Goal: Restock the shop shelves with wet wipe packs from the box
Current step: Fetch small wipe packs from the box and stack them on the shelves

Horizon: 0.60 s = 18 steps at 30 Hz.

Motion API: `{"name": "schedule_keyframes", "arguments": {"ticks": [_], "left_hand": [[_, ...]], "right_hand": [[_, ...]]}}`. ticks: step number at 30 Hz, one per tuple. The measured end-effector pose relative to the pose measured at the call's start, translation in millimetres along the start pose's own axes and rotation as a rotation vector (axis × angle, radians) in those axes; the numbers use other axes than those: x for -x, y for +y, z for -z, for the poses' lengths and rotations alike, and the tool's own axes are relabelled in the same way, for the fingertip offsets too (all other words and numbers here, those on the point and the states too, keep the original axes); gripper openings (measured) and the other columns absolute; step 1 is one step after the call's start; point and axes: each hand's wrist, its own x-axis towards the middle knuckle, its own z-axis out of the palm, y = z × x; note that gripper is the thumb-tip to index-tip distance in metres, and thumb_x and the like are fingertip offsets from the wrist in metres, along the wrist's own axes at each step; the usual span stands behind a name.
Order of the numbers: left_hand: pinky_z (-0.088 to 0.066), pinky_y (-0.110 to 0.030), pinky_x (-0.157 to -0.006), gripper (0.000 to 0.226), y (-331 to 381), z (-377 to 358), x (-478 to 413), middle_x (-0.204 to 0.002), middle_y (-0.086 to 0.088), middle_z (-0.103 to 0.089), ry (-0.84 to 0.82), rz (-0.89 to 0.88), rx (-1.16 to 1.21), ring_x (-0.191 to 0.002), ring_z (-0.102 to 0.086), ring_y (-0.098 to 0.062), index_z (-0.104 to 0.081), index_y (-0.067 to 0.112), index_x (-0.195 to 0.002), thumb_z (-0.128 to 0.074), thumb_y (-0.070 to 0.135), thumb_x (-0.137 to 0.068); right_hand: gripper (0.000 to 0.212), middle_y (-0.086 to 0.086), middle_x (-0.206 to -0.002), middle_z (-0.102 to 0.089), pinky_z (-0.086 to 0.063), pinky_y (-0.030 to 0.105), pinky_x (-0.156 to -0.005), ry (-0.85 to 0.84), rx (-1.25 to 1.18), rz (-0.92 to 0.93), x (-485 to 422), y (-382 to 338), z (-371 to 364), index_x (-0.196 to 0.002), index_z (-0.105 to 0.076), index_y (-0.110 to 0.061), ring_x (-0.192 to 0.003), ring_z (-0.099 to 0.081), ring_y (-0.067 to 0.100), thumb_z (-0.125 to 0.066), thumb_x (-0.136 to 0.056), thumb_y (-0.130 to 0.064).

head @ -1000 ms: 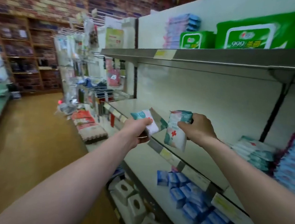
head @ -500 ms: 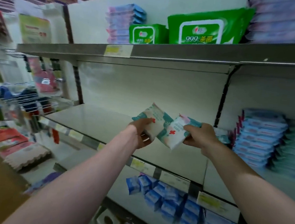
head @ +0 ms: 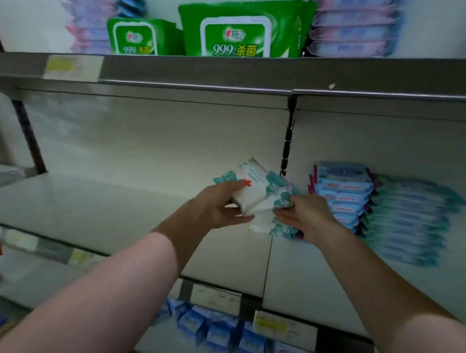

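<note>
Right now the left hand [head: 218, 203] is closed on a white and teal wet wipe pack [head: 249, 187], thumb on its face near the small red mark and fingers curled beneath it. The right hand [head: 304, 215] pinches a second pack [head: 276, 198] of the same kind by its teal end, fingers partly folded over the edge. The two packs overlap at the centre of the frame, tilted and held above the shelf board rather than resting on it.

Just below them, touching the right hand's fingers, a short stack of matching packs [head: 271, 226] lies on the middle shelf [head: 98, 210]. To the right of that stack stands a taller pile of blue packs [head: 341, 196], and beyond it a pile of teal ones [head: 409, 218]. The left part of this shelf is bare. On the upper shelf [head: 195, 71], at the top of the frame, sit green packs [head: 237, 32] between blurred pastel stacks. The box is not in view.

The step in hand looks like placing: both packs have reached their slot but neither is set down. The next move probably calls for levelling each pack, laying it flat on the short stack with edges squared, then letting go one hand at a time so the soft, slippery pile does not slide.
</note>
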Motion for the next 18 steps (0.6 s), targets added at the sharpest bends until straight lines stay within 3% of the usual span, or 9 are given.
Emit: {"name": "schedule_keyframes", "arguments": {"ticks": [2, 3, 6, 8, 11, 13, 15, 18], "left_hand": [[-0.052, -0.045, -0.072, 0.028, 9.5, -11.5, -11.9, -0.103, -0.014, -0.063, 0.021, -0.025, -0.051, -0.085, -0.063, -0.03, -0.054, 0.007, -0.113, -0.067, 0.01, -0.089], [-0.052, -0.043, -0.071, 0.027, 13.9, -17.1, -18.0, -0.101, -0.013, -0.063, 0.032, -0.035, -0.072, -0.083, -0.063, -0.029, -0.053, 0.007, -0.112, -0.067, 0.01, -0.088], [-0.051, -0.041, -0.075, 0.025, 22.9, -32.6, -36.2, -0.096, -0.012, -0.062, 0.052, -0.056, -0.128, -0.08, -0.062, -0.027, -0.052, 0.008, -0.11, -0.066, 0.009, -0.089], [-0.051, -0.039, -0.075, 0.02, 24.8, -40.4, -49.0, -0.093, -0.012, -0.061, 0.068, -0.072, -0.164, -0.078, -0.061, -0.026, -0.052, 0.008, -0.105, -0.064, 0.007, -0.089], [-0.053, -0.039, -0.07, 0.017, 22.6, -48.6, -68.3, -0.093, -0.013, -0.061, 0.082, -0.096, -0.192, -0.08, -0.062, -0.027, -0.055, 0.006, -0.1, -0.064, 0.002, -0.088], [-0.054, -0.04, -0.074, 0.025, 17.9, -51.6, -80.4, -0.099, -0.015, -0.063, 0.103, -0.104, -0.205, -0.086, -0.063, -0.029, -0.056, 0.004, -0.107, -0.067, 0.001, -0.085], [-0.054, -0.038, -0.076, 0.03, 11.0, -51.8, -91.7, -0.106, -0.015, -0.063, 0.127, -0.091, -0.235, -0.092, -0.063, -0.029, -0.056, 0.005, -0.112, -0.069, 0.003, -0.084], [-0.05, -0.028, -0.063, 0.024, 1.4, -49.2, -104.5, -0.093, -0.01, -0.064, 0.132, -0.062, -0.259, -0.078, -0.062, -0.021, -0.056, 0.007, -0.105, -0.07, 0.006, -0.085]], "right_hand": [[0.027, 0.011, -0.06, -0.057, -0.053, 0.025, -0.044, 0.042, 0.175, 0.088, -10.5, -5.7, 10.6, -0.072, -0.057, -0.005, -0.053, -0.056, 0.02, -0.053, -0.097, -0.012], [0.033, 0.009, -0.056, -0.055, -0.052, 0.028, -0.046, 0.063, 0.269, 0.137, -17.2, -8.0, 15.3, -0.064, -0.053, -0.008, -0.051, -0.055, 0.022, -0.054, -0.097, -0.011], [0.036, 0.019, -0.069, -0.065, -0.058, 0.048, -0.067, 0.095, 0.616, 0.252, -34.0, -13.5, 23.6, -0.057, -0.048, -0.008, -0.069, -0.067, 0.032, -0.055, -0.092, -0.006], [0.028, 0.021, -0.084, -0.066, -0.057, 0.044, -0.072, 0.094, 0.872, 0.308, -42.7, -14.3, 24.2, -0.063, -0.046, -0.008, -0.081, -0.066, 0.032, -0.05, -0.089, -0.001], [0.007, 0.017, -0.091, -0.06, -0.041, 0.029, -0.062, 0.107, 1.194, 0.451, -47.3, -11.7, 24.6, -0.09, -0.052, -0.001, -0.081, -0.058, 0.027, -0.045, -0.092, 0.0], [0.017, 0.019, -0.101, -0.061, -0.036, 0.029, -0.063, 0.093, 1.361, 0.523, -48.1, -8.2, 24.0, -0.108, -0.052, -0.003, -0.09, -0.06, 0.031, -0.043, -0.094, 0.001], [0.021, 0.017, -0.11, -0.062, -0.038, 0.03, -0.067, 0.073, 1.503, 0.548, -48.9, -6.2, 23.5, -0.107, -0.056, -0.008, -0.1, -0.061, 0.03, -0.041, -0.096, 0.002], [0.027, 0.015, -0.115, -0.062, -0.045, 0.032, -0.077, 0.067, 1.627, 0.543, -54.3, -3.7, 23.2, -0.113, -0.059, -0.004, -0.105, -0.061, 0.027, -0.042, -0.094, 0.004]]}}
